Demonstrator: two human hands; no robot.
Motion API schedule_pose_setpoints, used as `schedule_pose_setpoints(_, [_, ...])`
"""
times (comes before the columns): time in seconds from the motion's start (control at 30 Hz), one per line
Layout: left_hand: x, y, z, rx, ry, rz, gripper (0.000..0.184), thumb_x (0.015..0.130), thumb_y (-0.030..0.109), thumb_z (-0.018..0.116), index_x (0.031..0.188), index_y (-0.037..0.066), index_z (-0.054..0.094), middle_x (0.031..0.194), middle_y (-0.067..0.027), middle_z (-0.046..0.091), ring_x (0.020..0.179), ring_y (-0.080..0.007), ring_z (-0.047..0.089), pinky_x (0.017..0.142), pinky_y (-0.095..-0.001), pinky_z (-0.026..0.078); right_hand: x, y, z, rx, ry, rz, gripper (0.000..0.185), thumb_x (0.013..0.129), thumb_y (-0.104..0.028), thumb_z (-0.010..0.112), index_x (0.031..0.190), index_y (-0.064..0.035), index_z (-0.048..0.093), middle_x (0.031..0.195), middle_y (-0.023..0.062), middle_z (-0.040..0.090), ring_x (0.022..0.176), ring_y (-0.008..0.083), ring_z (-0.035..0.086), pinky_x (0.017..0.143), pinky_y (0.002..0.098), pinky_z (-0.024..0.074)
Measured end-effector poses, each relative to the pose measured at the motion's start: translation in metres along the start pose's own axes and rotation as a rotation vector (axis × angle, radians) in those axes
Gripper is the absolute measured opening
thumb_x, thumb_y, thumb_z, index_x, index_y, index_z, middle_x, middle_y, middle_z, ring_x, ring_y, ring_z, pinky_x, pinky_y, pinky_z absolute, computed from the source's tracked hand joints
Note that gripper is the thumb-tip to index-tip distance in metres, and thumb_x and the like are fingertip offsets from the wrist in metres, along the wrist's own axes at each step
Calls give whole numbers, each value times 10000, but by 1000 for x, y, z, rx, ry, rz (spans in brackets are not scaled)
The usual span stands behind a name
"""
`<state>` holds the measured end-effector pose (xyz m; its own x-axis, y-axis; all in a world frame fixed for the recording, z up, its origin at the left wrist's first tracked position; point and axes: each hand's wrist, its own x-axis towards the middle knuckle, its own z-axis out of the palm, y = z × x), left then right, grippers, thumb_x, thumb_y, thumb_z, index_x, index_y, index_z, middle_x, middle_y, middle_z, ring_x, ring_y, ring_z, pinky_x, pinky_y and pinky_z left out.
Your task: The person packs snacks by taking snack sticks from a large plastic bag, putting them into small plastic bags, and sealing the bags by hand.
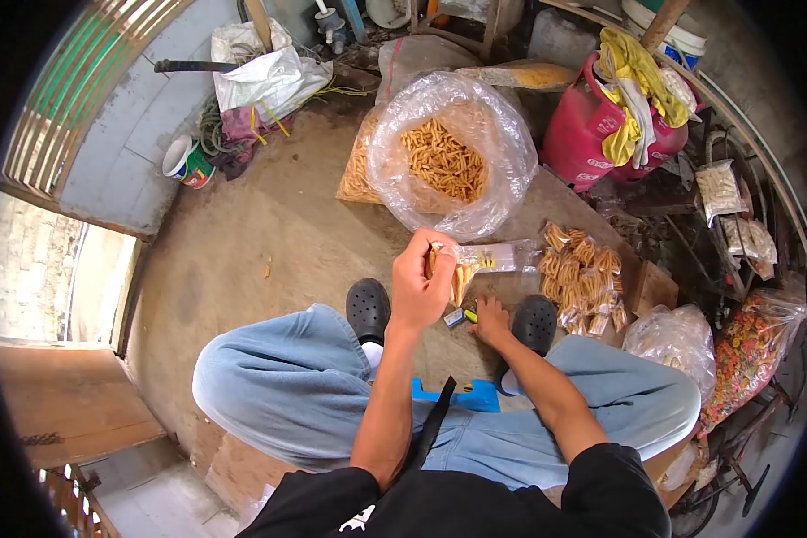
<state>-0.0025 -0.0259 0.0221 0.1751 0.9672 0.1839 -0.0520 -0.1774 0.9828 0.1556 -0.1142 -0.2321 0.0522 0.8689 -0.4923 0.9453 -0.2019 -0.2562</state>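
My left hand [421, 278] is closed around the upper part of a small clear plastic bag [462, 285] with tan snack sticks in it. Low over the floor, my right hand [492, 320] has its fingers around one end of a small bright green lighter [471, 316]. Beside that lies a small blue-and-white box [455, 318]. A stack of flat clear bags [502, 257] rests just beyond my hands. Farther out stands a large open plastic sack [502, 117], holding loose snack sticks [444, 161].
Several filled snack packets [583, 278] are piled to the right. Behind them stands a pink gas cylinder [592, 125] draped with a yellow cloth [632, 90]. A colourful filled sack [753, 359] is at far right, and a small paint bucket [188, 161] at left.
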Motion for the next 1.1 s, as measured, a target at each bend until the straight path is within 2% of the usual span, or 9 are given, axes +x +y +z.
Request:
schedule_pose_setpoints(0.17, [-1,17,1,42,-103,-12,86,951,84,492,921,15,533,810,-14,558,666,-45,518,568,-206,430,17,20,39,39,147,-175,729,645,-226,805,1263,-49,461,1152,180,541,1081,334,544,814,432,515])
schedule_pose_setpoints(0.3, [0,25,0,22,-100,23,64,943,57,499,936,12,544,832,-11,561,723,-36,494,630,-197,409,52,32,32,406,47,-16,658,687,-245,794,1227,-35,482,1141,168,571,1061,285,563,791,391,514])
schedule_pose_setpoints(0.37, [0,26,-3,-6,-90,7,65,939,49,501,945,11,553,846,-11,560,745,-36,488,649,-197,404,77,36,1,978,-274,-66,590,767,-304,745,1221,-28,489,1130,121,588,1020,210,568,771,356,504])
schedule_pose_setpoints(0.43, [3,25,-6,38,-90,110,71,917,25,522,951,6,581,877,-21,562,762,-47,497,663,-200,405,100,46,-39,954,-173,-318,532,841,-296,682,1252,-32,470,1073,50,573,942,145,545,721,309,489])
schedule_pose_setpoints(0.5, [9,27,-6,50,-47,191,62,883,23,550,916,6,600,853,-30,568,707,-54,495,620,-206,399,47,12,-172,1045,-268,-270,489,879,-251,638,1289,-62,450,1031,33,563,899,129,534,696,279,468])
schedule_pose_setpoints(0.7, [9,37,2,45,-58,231,176,829,4,585,985,7,666,836,-64,580,634,-92,510,577,-222,412,-54,-30,-363,779,-254,-498,466,931,-249,582,1341,-92,426,1089,38,563,940,121,534,786,272,452])
schedule_pose_setpoints(0.83, [3,46,8,23,-163,205,327,838,-37,570,1152,12,646,860,-39,564,694,-70,504,608,-197,400,-93,-40,-385,630,-273,-650,509,928,-339,595,1327,-60,447,1162,56,593,1024,153,548,866,305,440])
schedule_pose_setpoints(0.9, [3,46,11,38,-180,242,352,824,-45,571,1164,14,641,854,-44,565,682,-71,501,600,-203,403,-113,-47,-395,341,-299,-576,606,860,-445,645,1279,-37,486,1105,145,623,1017,229,591,878,323,444])
schedule_pose_setpoints(1.1, [-1,45,13,95,-266,234,401,789,-63,575,1177,17,638,854,-63,576,663,-78,508,583,-213,422,-132,-53,-386,81,-271,-633,638,834,-493,632,1238,-16,506,1125,202,612,1049,350,587,896,406,445])
